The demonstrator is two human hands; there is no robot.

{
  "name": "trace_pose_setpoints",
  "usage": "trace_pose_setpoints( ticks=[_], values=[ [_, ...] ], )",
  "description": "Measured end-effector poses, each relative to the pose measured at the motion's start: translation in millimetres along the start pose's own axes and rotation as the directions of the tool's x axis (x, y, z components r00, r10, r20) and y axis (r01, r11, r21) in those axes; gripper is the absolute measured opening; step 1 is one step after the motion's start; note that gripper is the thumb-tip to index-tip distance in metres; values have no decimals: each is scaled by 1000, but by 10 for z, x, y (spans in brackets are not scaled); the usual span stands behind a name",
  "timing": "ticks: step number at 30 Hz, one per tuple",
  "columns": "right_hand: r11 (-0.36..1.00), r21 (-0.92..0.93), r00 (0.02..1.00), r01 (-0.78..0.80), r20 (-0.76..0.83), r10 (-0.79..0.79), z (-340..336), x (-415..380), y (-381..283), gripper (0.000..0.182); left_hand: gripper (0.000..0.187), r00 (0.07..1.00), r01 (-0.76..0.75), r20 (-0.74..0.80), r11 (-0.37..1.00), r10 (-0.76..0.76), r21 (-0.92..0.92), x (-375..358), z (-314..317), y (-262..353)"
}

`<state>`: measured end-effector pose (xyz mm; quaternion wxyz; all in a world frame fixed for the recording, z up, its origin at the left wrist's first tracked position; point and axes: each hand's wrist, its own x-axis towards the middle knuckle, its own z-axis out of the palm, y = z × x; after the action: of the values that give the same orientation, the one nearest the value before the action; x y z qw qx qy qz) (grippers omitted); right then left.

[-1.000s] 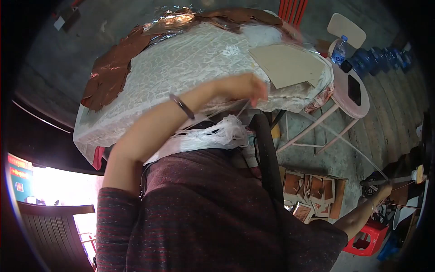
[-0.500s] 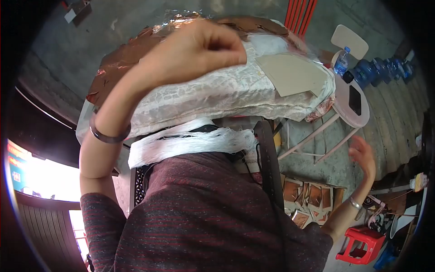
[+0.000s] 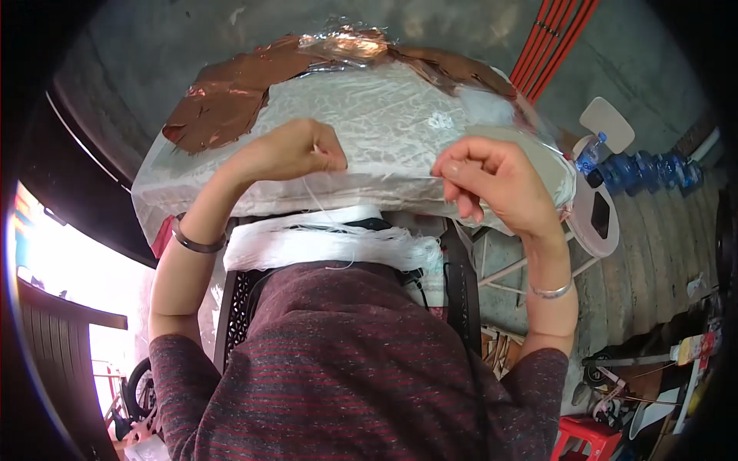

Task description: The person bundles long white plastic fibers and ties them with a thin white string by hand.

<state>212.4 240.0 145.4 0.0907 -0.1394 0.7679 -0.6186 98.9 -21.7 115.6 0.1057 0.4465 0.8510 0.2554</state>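
Pinching thread (image 3: 316, 197), the left hand (image 3: 296, 150) and right hand (image 3: 503, 184) hover beyond the white skein (image 3: 307, 244), which lies crosswise.

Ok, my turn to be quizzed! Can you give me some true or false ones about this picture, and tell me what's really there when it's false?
1. The white thread lies between the person's striped top and the table. True.
2. The two hands are touching each other. False: there is a gap between the left hand and the right hand.
3. The phone lies on a pale seat. True.
4. The dark bracelet is on the right wrist. False: the dark bracelet is on the left wrist.
5. The red stool is at the top left. False: the red stool is at the bottom right.
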Motion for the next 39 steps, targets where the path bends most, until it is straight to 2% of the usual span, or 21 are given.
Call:
trace_pose_setpoints(
  ticks=[2, 5, 7, 9, 11, 12, 13, 15, 17, 19, 21, 24, 25, 26, 27, 28, 30, 34, 35, 37, 39],
  values=[
    [997, -64, 997, 44, 61, -41, 202, 108, -169, 13, 45, 973, -201, -125, 979, 195, -44, -7, 168, -6],
    [962, -122, 959, 244, 176, -221, 503, 322, -279, 11, 77, 945, -322, -138, 774, 296, -545, 53, 267, 291],
    [737, -411, 831, 536, 101, -547, 583, 442, -354, 11, 71, 961, -209, -221, -87, 166, -974, 78, 396, 417],
    [688, -529, 805, 497, -16, -593, 553, 387, -403, 12, 54, 950, -141, -137, -8, 281, -990, -41, 311, 465],
    [547, -744, 798, 384, -30, -602, 371, 385, -265, 13, 37, 969, -199, -248, 548, -17, -813, -225, 250, 424],
    [737, -629, 937, 249, -37, -348, 324, 356, -187, 13, 26, 956, -237, -292, 564, -8, -791, -290, 209, 396],
    [737, -628, 940, 251, -24, -340, 345, 329, -167, 13, 26, 954, -237, -298, 557, -20, -796, -301, 216, 362],
    [989, -20, 924, -144, 354, 142, 417, 255, -125, 13, 25, 922, -246, -384, 681, -56, -690, -290, 254, 326],
    [968, 207, 920, -139, 390, 49, 497, 265, -16, 13, 22, 943, -178, -320, 681, -87, -710, -213, 409, 322],
    [766, 610, 958, 205, 35, -285, 510, 342, 42, 17, 22, 978, -71, -187, 706, -88, -705, -175, 559, 359],
    [781, 543, 947, 307, -95, -306, 437, 440, 63, 22, 23, 979, -116, -201, 754, -21, -646, -197, 681, 391],
    [931, -37, 811, 363, -480, -336, 408, 489, 156, 21, 23, 957, -244, -259, 855, 134, -457, -323, 705, 482],
    [933, -37, 814, 359, -476, -332, 366, 465, 290, 21, 23, 927, -319, -299, 894, 225, -315, -379, 691, 494],
    [840, -424, 792, 337, -354, -497, 329, 418, 445, 19, 20, 819, -490, -443, 846, 364, -210, -390, 613, 476],
    [600, -741, 779, 302, -171, -603, 326, 360, 536, 17, 17, 841, -382, -463, 914, 281, -139, -463, 458, 456],
    [600, -738, 780, 310, -163, -604, 383, 272, 526, 17, 17, 853, -306, -492, 929, 171, -208, -505, 308, 425],
    [996, -53, 997, 69, 41, -67, 512, 69, 410, 13, 16, 859, -226, -509, 935, 59, -274, -468, 200, 326],
    [859, 355, 915, 368, 23, -402, 545, -55, 157, 13, 19, 872, -262, -475, 933, 120, -245, -161, 679, 258],
    [860, 350, 915, 371, 21, -403, 572, 44, 134, 13, 20, 886, -310, -419, 925, 198, -218, -138, 772, 333],
    [882, -118, 800, 457, -379, -465, 616, 282, 149, 15, 20, 885, -367, -388, 898, 257, -241, -207, 715, 454],
    [903, -208, 852, 376, -304, -426, 527, 291, 311, 16, 21, 848, -419, -449, 876, 282, -240, -318, 420, 596]
  ],
)
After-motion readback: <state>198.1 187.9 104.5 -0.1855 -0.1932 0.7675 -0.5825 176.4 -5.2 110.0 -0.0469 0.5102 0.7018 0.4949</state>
